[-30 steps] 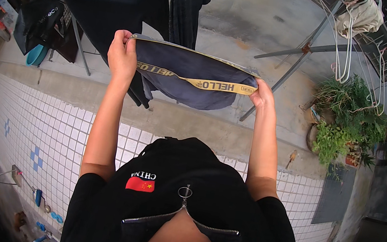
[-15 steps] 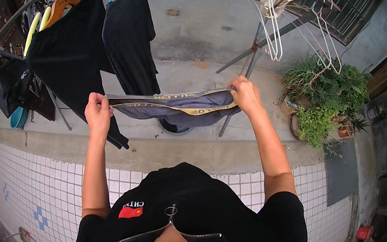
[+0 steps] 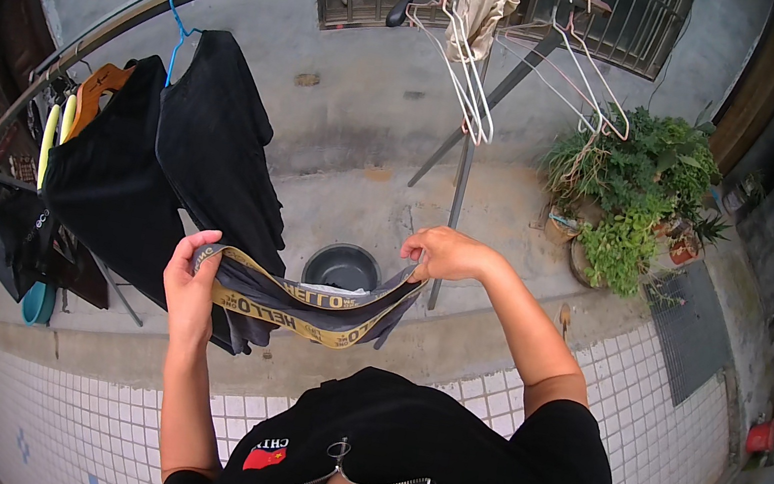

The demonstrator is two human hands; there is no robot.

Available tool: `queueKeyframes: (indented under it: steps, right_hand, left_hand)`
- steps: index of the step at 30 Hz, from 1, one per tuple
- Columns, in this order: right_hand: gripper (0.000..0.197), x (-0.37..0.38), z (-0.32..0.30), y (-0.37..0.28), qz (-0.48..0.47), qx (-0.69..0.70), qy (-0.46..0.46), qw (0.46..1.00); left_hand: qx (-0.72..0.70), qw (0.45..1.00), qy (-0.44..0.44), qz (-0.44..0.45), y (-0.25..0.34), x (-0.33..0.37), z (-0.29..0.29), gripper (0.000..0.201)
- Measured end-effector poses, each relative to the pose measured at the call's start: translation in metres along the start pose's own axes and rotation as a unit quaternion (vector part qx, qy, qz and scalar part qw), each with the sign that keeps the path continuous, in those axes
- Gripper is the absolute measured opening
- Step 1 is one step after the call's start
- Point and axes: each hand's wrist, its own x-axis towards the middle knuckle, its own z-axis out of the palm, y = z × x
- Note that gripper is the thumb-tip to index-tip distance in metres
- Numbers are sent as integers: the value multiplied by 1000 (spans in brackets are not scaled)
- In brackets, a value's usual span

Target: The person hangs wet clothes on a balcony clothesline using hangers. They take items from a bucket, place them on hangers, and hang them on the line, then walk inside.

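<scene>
Left hand (image 3: 188, 286) and right hand (image 3: 451, 254) each pinch one end of the waistband (image 3: 284, 317), fingers closed; the briefs (image 3: 310, 311) sag between them, long axis left to right, nearer than the basin (image 3: 343, 261).

Mid-frame, the person's left hand (image 3: 190, 279) and right hand (image 3: 446, 253) hold a grey garment (image 3: 315, 315) by its yellow-marked waistband (image 3: 240, 304); black clothes (image 3: 213, 123) hang at left.

Grey floor (image 3: 340, 216) bearing dark basin (image 3: 343, 263); potted plants (image 3: 632, 175)
</scene>
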Motion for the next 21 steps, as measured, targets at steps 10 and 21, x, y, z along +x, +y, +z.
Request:
queueKeyframes:
  steps: [10,21]
  right_hand:
    - [32,41,-127,-37,100,-372,578,719]
    - [23,66,-141,-37,27,-248,604,757]
  left_hand:
    - [309,929,-11,203,29,-24,28,29]
    - [402,896,91,163,10,-9,-20,20]
